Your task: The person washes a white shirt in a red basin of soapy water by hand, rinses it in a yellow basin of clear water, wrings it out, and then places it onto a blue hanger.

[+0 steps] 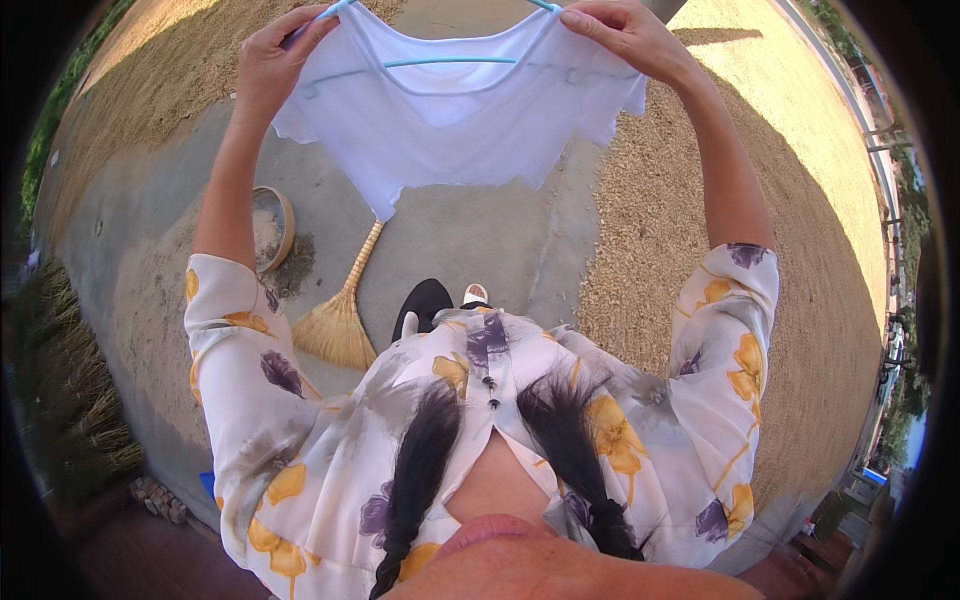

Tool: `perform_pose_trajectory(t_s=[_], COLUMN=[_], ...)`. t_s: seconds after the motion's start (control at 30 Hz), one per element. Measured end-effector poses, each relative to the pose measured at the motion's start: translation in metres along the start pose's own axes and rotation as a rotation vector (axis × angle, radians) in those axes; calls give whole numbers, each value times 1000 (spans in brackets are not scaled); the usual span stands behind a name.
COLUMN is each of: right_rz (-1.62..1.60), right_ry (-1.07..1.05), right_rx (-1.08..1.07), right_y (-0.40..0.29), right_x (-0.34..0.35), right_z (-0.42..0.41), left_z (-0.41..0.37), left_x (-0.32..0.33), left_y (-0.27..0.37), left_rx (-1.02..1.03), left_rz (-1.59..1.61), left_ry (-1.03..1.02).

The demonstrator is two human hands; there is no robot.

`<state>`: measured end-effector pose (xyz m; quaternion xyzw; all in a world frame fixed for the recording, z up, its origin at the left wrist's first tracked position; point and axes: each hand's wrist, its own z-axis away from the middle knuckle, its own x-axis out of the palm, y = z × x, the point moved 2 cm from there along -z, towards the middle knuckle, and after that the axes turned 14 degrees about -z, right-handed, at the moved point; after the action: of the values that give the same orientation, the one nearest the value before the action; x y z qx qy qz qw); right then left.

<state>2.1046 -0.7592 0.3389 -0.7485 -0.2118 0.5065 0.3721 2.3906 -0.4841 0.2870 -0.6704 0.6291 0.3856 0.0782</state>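
A thin white V-neck top hangs spread out in front of me on a light-blue hanger. The hanger's lower bar crosses the open neckline, and its outline shows faintly through the fabric. At the left shoulder, my left hand pinches the cloth over the hanger. My right hand grips the opposite shoulder, thumb on the front of the fabric. Both arms reach forward, raised above the concrete ground. The middle of the hanger's top lies beyond the upper picture edge.
A straw broom lies on the concrete, near a round sieve and a small heap of debris. Spread crop, apparently unshelled peanuts, covers the ground at right and far left. Stacked bricks stand at lower left.
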Motion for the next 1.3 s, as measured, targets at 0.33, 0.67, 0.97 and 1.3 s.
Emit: perform_pose_trajectory(t_s=[0.33, 0.67, 0.97, 1.3], right_rz=[-45, -106, -136, 297], right_ry=[252, 322, 405, 508], right_rx=[-419, -476, -444, -827], right_y=[12, -5, 7, -43], right_x=[-35, -41, -47, -59], right_z=[-5, 9, 10, 29], left_z=[-52, -101, -102, -122], left_x=[-22, -28, -12, -19], left_y=[15, 39, 59, 69], left_rx=[219, 75, 169, 405], left_rz=[-19, -19, 217, -60], left_ry=[-119, -542, -255, 209])
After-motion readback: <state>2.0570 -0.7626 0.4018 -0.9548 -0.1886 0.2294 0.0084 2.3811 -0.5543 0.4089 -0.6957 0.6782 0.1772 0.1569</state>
